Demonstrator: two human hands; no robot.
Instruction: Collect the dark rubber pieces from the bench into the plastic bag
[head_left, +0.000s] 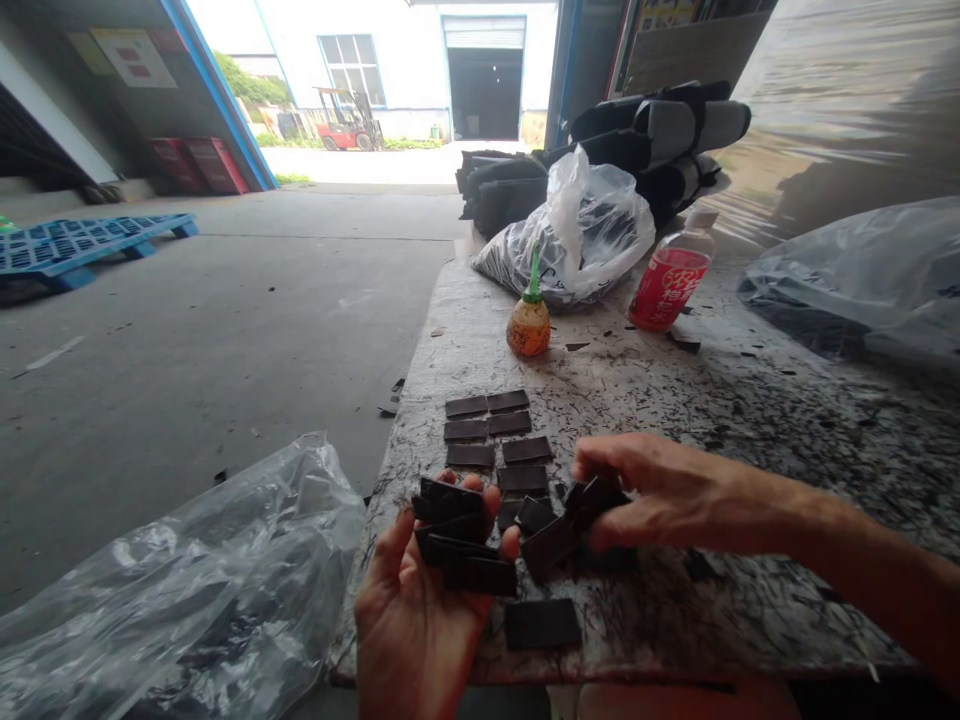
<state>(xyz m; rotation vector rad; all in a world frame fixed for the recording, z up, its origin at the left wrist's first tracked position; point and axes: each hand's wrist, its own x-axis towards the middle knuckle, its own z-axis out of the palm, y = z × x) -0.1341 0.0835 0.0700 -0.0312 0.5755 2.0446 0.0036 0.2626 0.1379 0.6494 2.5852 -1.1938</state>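
Black rubber pads (461,535) fanned in cupped left hand (416,620) beside laid rows (491,440), right hand (660,490) pinching one pad (551,542) for placement.

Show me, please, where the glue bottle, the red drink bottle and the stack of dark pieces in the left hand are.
glue bottle (529,328), head view, on its round orange body.
red drink bottle (666,288), head view, on its red label.
stack of dark pieces (459,540), head view, on the middle piece.

White characters, unreadable, on the red bottle label (666,285).
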